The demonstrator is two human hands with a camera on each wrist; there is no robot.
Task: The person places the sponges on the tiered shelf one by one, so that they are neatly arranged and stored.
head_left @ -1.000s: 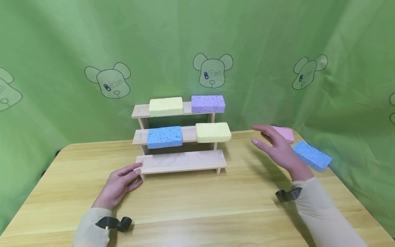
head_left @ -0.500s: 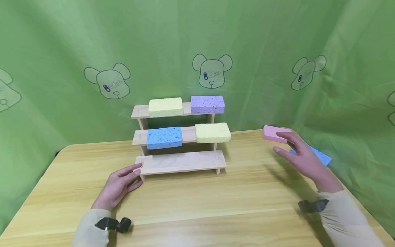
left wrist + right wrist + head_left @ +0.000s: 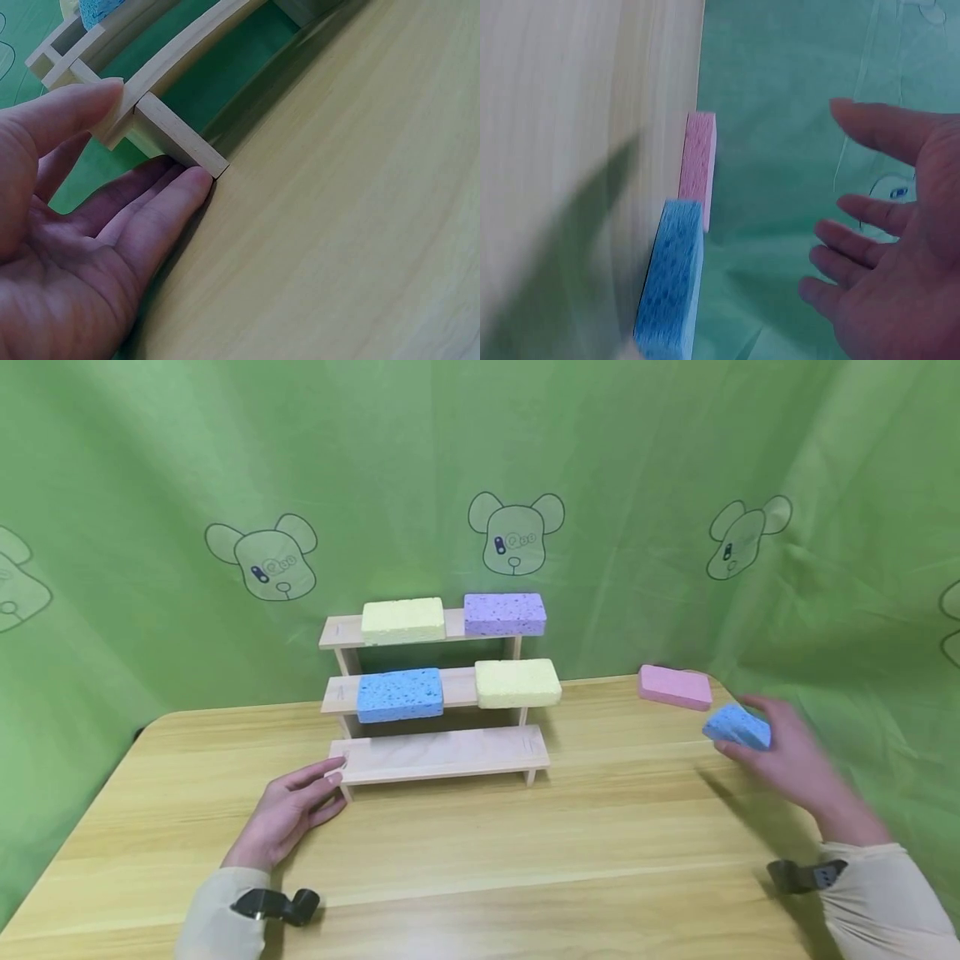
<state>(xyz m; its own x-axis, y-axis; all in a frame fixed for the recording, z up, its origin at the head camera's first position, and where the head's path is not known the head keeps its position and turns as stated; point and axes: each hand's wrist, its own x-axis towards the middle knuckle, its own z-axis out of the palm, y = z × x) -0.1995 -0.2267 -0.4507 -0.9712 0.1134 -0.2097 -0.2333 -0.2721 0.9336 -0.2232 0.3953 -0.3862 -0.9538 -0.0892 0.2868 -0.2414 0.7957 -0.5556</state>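
A three-tier wooden rack (image 3: 442,756) stands on the table. My left hand (image 3: 288,810) holds the left end of its lowest tier; in the left wrist view the thumb is on the plank and fingertips touch the leg (image 3: 184,135). My right hand (image 3: 795,768) is spread over a blue sponge (image 3: 737,727) at the table's right edge. In the right wrist view a gap shows between this open hand (image 3: 900,232) and the blue sponge (image 3: 671,277). A pink sponge (image 3: 675,687) lies just behind the blue one.
On the top tier sit a yellow sponge (image 3: 403,620) and a purple sponge (image 3: 505,613). The middle tier bears a blue sponge (image 3: 401,695) and a yellow sponge (image 3: 517,682). A green curtain (image 3: 637,460) hangs behind and beside the table (image 3: 450,877).
My right hand has moved right, past the pink sponge to the loose blue sponge, and the pink one is now in full view. The left hand has stayed at the rack.
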